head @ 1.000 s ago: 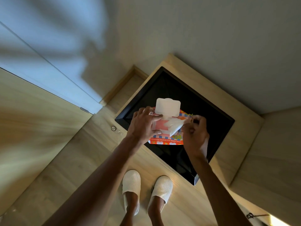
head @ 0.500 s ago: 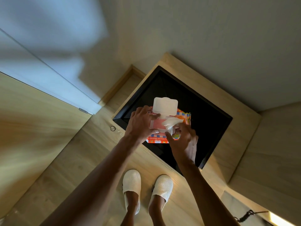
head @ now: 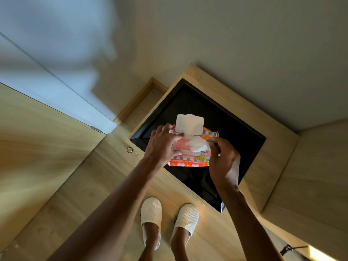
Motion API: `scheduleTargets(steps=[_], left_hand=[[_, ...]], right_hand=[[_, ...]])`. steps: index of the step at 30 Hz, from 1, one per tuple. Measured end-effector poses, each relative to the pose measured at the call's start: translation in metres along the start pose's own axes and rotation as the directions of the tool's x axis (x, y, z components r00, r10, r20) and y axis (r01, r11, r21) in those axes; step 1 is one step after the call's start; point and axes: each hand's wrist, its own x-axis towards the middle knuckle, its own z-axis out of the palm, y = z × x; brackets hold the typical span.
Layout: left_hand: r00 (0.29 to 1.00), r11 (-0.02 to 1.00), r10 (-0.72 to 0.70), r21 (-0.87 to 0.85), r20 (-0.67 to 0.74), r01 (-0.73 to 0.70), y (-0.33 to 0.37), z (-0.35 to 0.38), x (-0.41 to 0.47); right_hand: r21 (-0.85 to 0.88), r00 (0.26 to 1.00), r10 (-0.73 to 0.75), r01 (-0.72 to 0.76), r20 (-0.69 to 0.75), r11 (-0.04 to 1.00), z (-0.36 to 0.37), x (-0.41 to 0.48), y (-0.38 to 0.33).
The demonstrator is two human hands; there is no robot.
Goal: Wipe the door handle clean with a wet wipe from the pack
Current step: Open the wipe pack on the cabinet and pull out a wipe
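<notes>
An orange and pink wet wipe pack (head: 190, 162) lies on a black tray (head: 250, 146) in front of me. Its white flip lid (head: 189, 123) stands open. My left hand (head: 162, 146) presses on the pack's left side, thumb and fingers framing the opening. My right hand (head: 224, 159) pinches the crumpled white wet wipe (head: 197, 144) that sticks out of the opening. No door handle shows in this view.
The black tray sits sunk in a pale wooden stand (head: 273, 166) against the wall. A wooden door (head: 37, 144) is at the left, with a round floor stop (head: 130, 150) near it. My white slippers (head: 150, 213) are on the wooden floor. A cable (head: 288, 249) lies at the lower right.
My right hand dipped to the pack's opening half a second ago and has now drawn back to the right with the wipe pinched. The left hand has stayed on the pack.
</notes>
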Motion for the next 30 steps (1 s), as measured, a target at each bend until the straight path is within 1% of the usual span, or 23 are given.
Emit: scheduleTargets(steps=[2,5,7,9,11,15,17,20,22,25,27,30], left_hand=[[1.000,1.000,-0.003,0.004,0.003,0.003,0.001,0.000,0.000],[1.000,1.000,-0.017,-0.016,0.000,0.017,0.002,-0.001,-0.001],[1.000,1.000,-0.019,-0.012,-0.003,0.019,0.003,0.000,-0.001],[1.000,1.000,-0.020,-0.013,-0.005,0.020,0.004,0.000,-0.001],[1.000,0.999,-0.024,-0.021,0.002,0.024,0.005,0.001,-0.001],[0.999,0.999,-0.031,-0.012,0.014,0.031,0.006,0.001,-0.001],[0.999,0.999,-0.031,-0.009,0.013,0.031,0.007,0.001,-0.001],[1.000,1.000,-0.030,0.000,0.002,0.030,0.007,0.002,0.000],[0.999,0.999,-0.034,0.000,-0.004,0.034,0.008,0.002,0.000],[0.999,1.000,-0.031,-0.003,-0.009,0.031,0.008,0.003,0.000],[0.999,0.999,-0.035,-0.014,-0.011,0.035,0.007,0.002,-0.001],[0.999,0.999,-0.034,-0.013,-0.016,0.033,0.007,0.003,-0.001]], right_hand=[[0.033,0.995,0.059,-0.062,0.078,0.998,-0.007,0.005,-0.002],[0.061,0.965,0.137,-0.154,0.223,0.986,-0.018,0.014,-0.002],[0.060,0.945,0.184,-0.208,0.272,0.976,-0.025,0.018,-0.003],[0.072,0.935,0.208,-0.237,0.286,0.969,-0.029,0.020,-0.002],[0.104,0.936,0.224,-0.260,0.271,0.960,-0.031,0.021,0.000],[0.204,0.957,0.234,-0.267,0.172,0.942,-0.032,0.021,-0.002],[0.244,0.971,0.212,-0.233,0.110,0.941,-0.034,0.021,-0.007],[0.238,0.998,0.062,-0.064,0.013,0.969,-0.039,0.021,-0.017],[0.215,0.998,-0.044,0.052,-0.045,0.975,-0.043,0.021,-0.024],[0.115,0.979,-0.172,0.184,-0.112,0.976,-0.049,0.022,-0.033],[0.082,0.974,-0.196,0.206,-0.113,0.975,-0.053,0.022,-0.038],[0.091,0.971,-0.196,0.209,-0.134,0.974,-0.060,0.021,-0.045]])
